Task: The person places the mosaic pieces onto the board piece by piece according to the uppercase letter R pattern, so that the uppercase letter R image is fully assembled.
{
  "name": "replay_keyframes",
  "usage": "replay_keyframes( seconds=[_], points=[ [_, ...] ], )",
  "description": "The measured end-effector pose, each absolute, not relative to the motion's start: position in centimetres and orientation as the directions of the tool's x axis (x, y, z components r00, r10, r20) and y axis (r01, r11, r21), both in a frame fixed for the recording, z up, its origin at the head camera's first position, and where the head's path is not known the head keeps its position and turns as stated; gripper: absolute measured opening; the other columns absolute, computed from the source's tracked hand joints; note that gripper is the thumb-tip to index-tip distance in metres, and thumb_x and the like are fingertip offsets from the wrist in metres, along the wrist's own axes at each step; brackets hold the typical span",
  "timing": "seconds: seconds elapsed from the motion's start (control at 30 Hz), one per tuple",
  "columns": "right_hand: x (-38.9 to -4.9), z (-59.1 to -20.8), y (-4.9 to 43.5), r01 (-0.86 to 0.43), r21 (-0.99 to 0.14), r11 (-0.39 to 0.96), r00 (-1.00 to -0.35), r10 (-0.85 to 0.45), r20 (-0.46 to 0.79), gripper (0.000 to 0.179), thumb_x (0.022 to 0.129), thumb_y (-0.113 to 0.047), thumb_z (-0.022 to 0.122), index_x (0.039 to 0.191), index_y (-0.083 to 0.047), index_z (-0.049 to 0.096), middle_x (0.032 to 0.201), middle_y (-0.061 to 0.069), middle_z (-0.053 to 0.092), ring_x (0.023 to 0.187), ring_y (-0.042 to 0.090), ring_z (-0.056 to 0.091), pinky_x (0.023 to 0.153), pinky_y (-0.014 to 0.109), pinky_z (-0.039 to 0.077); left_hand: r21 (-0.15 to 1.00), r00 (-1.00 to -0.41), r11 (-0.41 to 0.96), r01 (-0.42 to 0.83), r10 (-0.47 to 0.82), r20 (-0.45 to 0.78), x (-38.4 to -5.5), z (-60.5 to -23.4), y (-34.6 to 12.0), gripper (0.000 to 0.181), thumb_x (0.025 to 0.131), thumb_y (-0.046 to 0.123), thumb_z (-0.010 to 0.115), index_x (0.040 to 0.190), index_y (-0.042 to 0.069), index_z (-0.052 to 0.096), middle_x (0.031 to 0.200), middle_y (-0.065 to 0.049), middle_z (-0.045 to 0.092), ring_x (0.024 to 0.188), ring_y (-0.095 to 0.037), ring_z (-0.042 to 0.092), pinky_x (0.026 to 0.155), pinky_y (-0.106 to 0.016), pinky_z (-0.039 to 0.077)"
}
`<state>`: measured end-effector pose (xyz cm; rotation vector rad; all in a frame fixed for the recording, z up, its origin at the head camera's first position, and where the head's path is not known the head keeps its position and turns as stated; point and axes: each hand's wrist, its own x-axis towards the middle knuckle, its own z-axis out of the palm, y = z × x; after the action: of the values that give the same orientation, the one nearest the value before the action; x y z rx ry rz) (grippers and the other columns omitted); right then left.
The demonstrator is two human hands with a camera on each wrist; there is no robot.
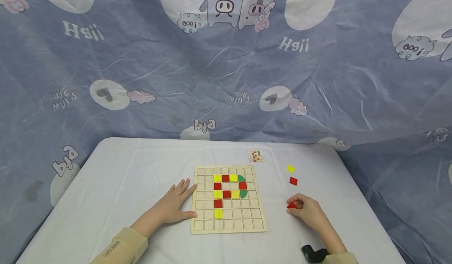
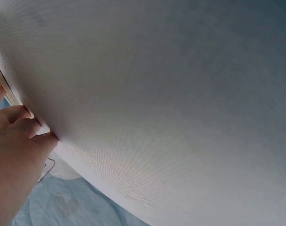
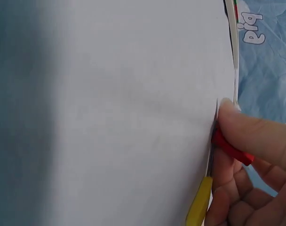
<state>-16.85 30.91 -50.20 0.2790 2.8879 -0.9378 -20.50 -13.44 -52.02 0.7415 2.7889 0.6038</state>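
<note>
A wooden grid board (image 1: pixel 238 225) lies mid-table, bearing red, yellow and green tiles laid out in a P-like shape. Spread fingers of my left hand (image 1: pixel 174 204) rest against the board's left edge; in the left wrist view the left hand (image 2: pixel 18 141) has its fingertips down at the tabletop. To the right of the board, my right hand (image 1: pixel 308 210) pinches a red tile (image 1: pixel 292 206) between thumb and fingers. The same red tile (image 3: pixel 231 149) shows under the thumb in the right wrist view, above a yellow tile (image 3: pixel 200 203).
A yellow tile (image 1: pixel 290 168) and another red tile (image 1: pixel 293 181) lie beyond my right hand. Behind the board is a small printed pattern card (image 1: pixel 256 155). A black object (image 1: pixel 313 253) sits beside the right forearm. A blue printed curtain (image 1: pixel 212 68) hangs around the white table (image 1: pixel 152 158).
</note>
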Motion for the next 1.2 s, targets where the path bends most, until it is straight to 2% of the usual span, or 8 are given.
replay_keyframes(
  seconds=[0.27, 0.47, 0.67, 0.8, 0.93, 1.2],
  points=[
    [-16.6, -50.1, 26.7, 0.165, -0.673, 0.721, -0.986, 0.118, -0.114, 0.021, 0.075, -0.01, 0.085, 0.092, -0.011, 0.072, 0.081, -0.001, 0.066, 0.072, 0.012, 0.055, 0.059, 0.018, 0.047, 0.437, -0.858, 0.793, 0.424, 0.506, -0.086, -20.3, -52.3, -13.5, 0.095, 0.082, 0.063, 0.068, 0.154, 0.012, 0.033, 0.162, -0.021, 0.022, 0.151, -0.041, 0.017, 0.12, -0.061, 0.018],
    [-16.3, -50.0, 22.8, 0.086, -0.791, 0.606, -0.989, -0.047, -0.143, 0.022, 0.076, -0.016, 0.085, 0.093, -0.011, 0.072, 0.082, -0.001, 0.067, 0.074, 0.013, 0.058, 0.063, 0.017, 0.051, 0.429, -0.858, 0.793, 0.434, 0.509, -0.073, -20.3, -52.6, -13.5, 0.095, 0.081, 0.064, 0.068, 0.154, 0.013, 0.033, 0.162, -0.02, 0.023, 0.151, -0.04, 0.019, 0.119, -0.061, 0.02],
    [-16.1, -49.8, 19.3, 0.009, -0.861, 0.508, -0.963, -0.228, -0.144, 0.024, 0.079, -0.02, 0.083, 0.095, -0.007, 0.072, 0.082, 0.0, 0.07, 0.073, 0.012, 0.062, 0.064, 0.017, 0.051, 0.429, -0.86, 0.794, 0.43, 0.505, -0.072, -20.3, -52.5, -13.5, 0.095, 0.081, 0.064, 0.068, 0.154, 0.013, 0.034, 0.162, -0.02, 0.024, 0.15, -0.04, 0.019, 0.119, -0.061, 0.02],
    [-16.3, -50.0, 17.2, -0.024, -0.877, 0.48, -0.946, -0.294, -0.135, 0.019, 0.08, -0.016, 0.082, 0.094, -0.006, 0.072, 0.082, 0.0, 0.071, 0.073, 0.012, 0.066, 0.065, 0.017, 0.053, 0.428, -0.861, 0.795, 0.431, 0.504, -0.069, -20.4, -52.4, -13.6, 0.095, 0.081, 0.063, 0.069, 0.154, 0.013, 0.034, 0.161, -0.02, 0.024, 0.15, -0.04, 0.019, 0.119, -0.062, 0.02],
    [-16.2, -50.2, 15.3, -0.074, -0.868, 0.49, -0.935, -0.337, -0.111, 0.015, 0.079, -0.014, 0.082, 0.09, -0.011, 0.073, 0.081, -0.003, 0.071, 0.073, 0.008, 0.065, 0.065, 0.017, 0.053, 0.419, -0.86, 0.797, 0.434, 0.506, -0.07, -20.5, -52.5, -13.7, 0.095, 0.081, 0.064, 0.068, 0.154, 0.013, 0.033, 0.162, -0.02, 0.024, 0.151, -0.04, 0.019, 0.119, -0.061, 0.02],
    [-15.8, -50.2, 13.0, -0.153, -0.832, 0.532, -0.919, -0.387, -0.078, 0.01, 0.079, -0.01, 0.082, 0.082, -0.014, 0.073, 0.072, -0.007, 0.068, 0.063, 0.001, 0.06, 0.058, 0.017, 0.051, 0.426, -0.859, 0.793, 0.435, 0.507, -0.066, -20.5, -52.3, -13.5, 0.094, 0.082, 0.063, 0.068, 0.154, 0.013, 0.034, 0.162, -0.02, 0.023, 0.151, -0.04, 0.019, 0.119, -0.061, 0.02]
  ],
)
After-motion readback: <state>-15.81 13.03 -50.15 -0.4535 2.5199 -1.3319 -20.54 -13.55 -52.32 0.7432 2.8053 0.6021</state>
